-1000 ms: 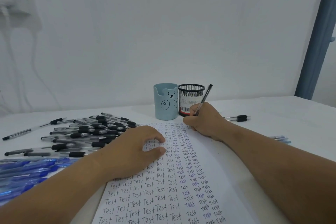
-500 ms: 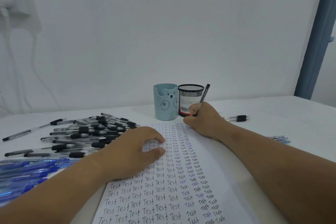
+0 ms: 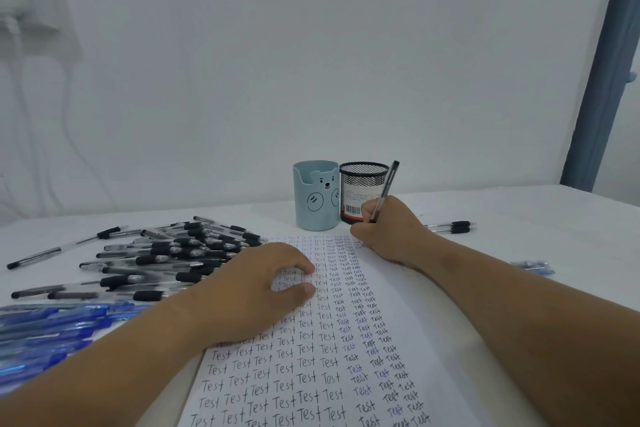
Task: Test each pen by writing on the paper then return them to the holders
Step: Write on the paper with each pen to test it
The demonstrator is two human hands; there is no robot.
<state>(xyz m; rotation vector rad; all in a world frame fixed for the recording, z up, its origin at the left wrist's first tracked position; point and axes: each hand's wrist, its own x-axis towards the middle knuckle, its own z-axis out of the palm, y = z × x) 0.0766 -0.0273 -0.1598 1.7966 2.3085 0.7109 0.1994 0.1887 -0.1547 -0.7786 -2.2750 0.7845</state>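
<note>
The right hand (image 3: 388, 232) is wrapped round a black pen (image 3: 384, 192) in a writing grip, the pen tilted with its cap end up and to the right; its tip is hidden behind the fingers, at the far edge of the paper (image 3: 408, 315). The left hand (image 3: 256, 291) lies on the left part of the sheet, fingers loosely bent and spread, thumb and forefinger apart, holding nothing.

The paper runs from the near edge of the table (image 3: 519, 218) toward the middle, covered in columns of the word "Test" except for a bare strip on its right side.

Just past the paper's far edge stand two holders, touching or nearly so: a blue cup (image 3: 315, 198) with a bear face on the left, a black mesh cup (image 3: 360, 191) on the right. The raised pen crosses in front of the mesh cup.

A heap of black pens (image 3: 166, 253) lies toward the left edge of the table, and blue pens (image 3: 48, 329) pile at its near left corner. Two more black pens (image 3: 450, 226) lie right of the writing hand, and a blue one (image 3: 533, 267) nearer the right edge.
</note>
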